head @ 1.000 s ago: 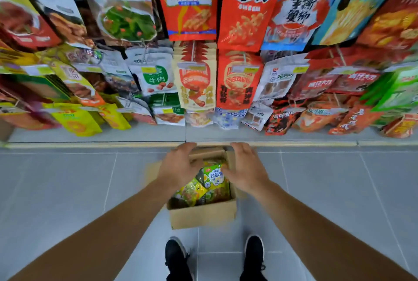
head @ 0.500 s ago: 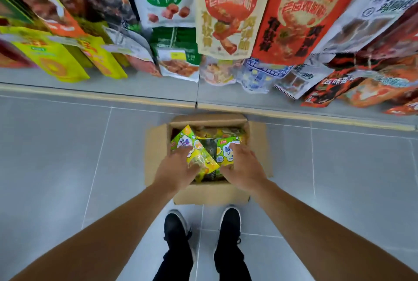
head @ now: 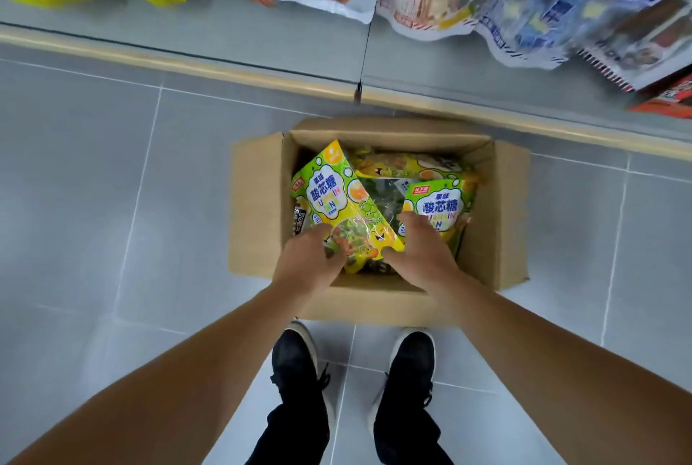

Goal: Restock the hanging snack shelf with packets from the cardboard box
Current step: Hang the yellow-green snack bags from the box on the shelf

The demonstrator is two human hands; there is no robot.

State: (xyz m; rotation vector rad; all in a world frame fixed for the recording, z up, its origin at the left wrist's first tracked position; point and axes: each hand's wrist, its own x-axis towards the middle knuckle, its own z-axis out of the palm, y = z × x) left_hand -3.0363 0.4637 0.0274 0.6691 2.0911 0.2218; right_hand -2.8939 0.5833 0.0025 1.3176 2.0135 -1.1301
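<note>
Head view: both hands point(head: 307, 258) reach into the cardboard box point(head: 258, 210), gripping a packet point(head: 337, 198).

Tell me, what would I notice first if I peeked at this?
Two hands reach into an open cardboard box on the grey floor. The left hand grips a bright yellow-green candy packet, tilted up above more packets; the right hand rests beside it. Black shoes stand just below.

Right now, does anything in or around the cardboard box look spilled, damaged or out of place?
Nothing stands out. The cardboard box sits upright on the floor, flaps open, packets inside. One green-yellow packet is tilted only because the left hand grips it.
</note>
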